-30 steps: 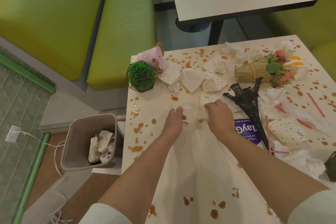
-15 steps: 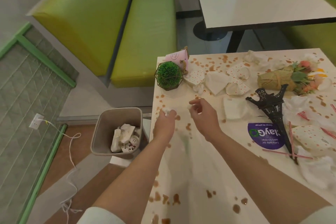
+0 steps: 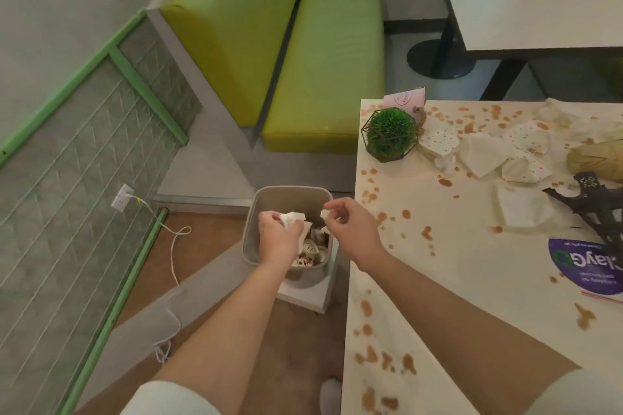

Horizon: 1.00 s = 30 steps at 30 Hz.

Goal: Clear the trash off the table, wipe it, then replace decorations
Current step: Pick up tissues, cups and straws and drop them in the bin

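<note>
- Green bench seats [image 3: 323, 54] sit by a white table [image 3: 472, 280] that has brown spots all over it.
- Beside the table, down on the floor, stands a grey trash bin [image 3: 259, 212] with crumpled paper already inside.
- Over the bin, the left hand [image 3: 279, 239] has its fingers curled around a white tissue wad [image 3: 292, 218].
- Next to it, the right hand [image 3: 350, 229] is at the bin's right rim, close to the table edge.
- Its thumb and first finger pinch a small white scrap [image 3: 325, 213]; the other fingers are loosely bent.
- Both hands are close together but do not touch.
- On the table's far left corner sits a green grass ball [image 3: 391, 133] in a wire frame.
- Just behind the ball lies a pink pot [image 3: 404, 99], tipped over.
- To the ball's right is more trash: spotted paper cups [image 3: 526, 152], squashed flat, and a white napkin [image 3: 522, 209].
- At the right edge lies a black tower model [image 3: 596, 202] on its side, and below it is a purple round sticker [image 3: 583, 266].
- A brown wrapped bundle [image 3: 596, 158] shows at the right edge, cut off by the picture.
- Over on the left wall, a white cord [image 3: 175, 246] runs from a plug down to the floor.
</note>
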{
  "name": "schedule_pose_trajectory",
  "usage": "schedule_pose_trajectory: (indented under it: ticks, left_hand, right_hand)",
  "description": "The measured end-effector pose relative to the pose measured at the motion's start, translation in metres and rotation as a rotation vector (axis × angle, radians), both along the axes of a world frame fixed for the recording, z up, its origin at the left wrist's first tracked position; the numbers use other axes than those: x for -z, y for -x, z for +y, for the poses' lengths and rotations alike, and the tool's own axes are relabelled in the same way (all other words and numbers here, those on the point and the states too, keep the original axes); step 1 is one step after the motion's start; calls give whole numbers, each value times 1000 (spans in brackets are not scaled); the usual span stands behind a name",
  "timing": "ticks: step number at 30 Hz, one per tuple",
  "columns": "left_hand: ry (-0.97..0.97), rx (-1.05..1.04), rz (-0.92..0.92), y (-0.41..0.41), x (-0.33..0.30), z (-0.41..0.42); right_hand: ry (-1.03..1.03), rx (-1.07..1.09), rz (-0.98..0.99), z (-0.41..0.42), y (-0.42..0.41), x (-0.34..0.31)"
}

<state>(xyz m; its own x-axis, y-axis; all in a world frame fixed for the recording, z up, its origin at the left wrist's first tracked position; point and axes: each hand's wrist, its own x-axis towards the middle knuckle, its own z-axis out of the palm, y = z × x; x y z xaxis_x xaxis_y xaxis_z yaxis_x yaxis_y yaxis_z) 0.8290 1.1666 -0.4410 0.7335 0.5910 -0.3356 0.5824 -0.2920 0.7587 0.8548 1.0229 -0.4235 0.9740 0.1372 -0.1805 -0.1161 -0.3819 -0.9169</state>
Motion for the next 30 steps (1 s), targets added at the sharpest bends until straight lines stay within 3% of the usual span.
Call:
schedule_pose_trajectory:
  ticks: [3, 6, 15, 30]
  left_hand:
    - [70, 76, 171, 4, 7, 19]
    - [11, 141, 251, 9, 11, 33]
    - [7, 191, 86, 8, 0, 37]
    - [-11, 575, 73, -33, -31, -97]
  right_hand:
    - [55, -17, -29, 21, -3, 4]
    - [81, -13, -23, 38, -8, 7]
    - [238, -156, 157, 40, -5, 16]
    - [100, 362, 109, -102, -9, -16]
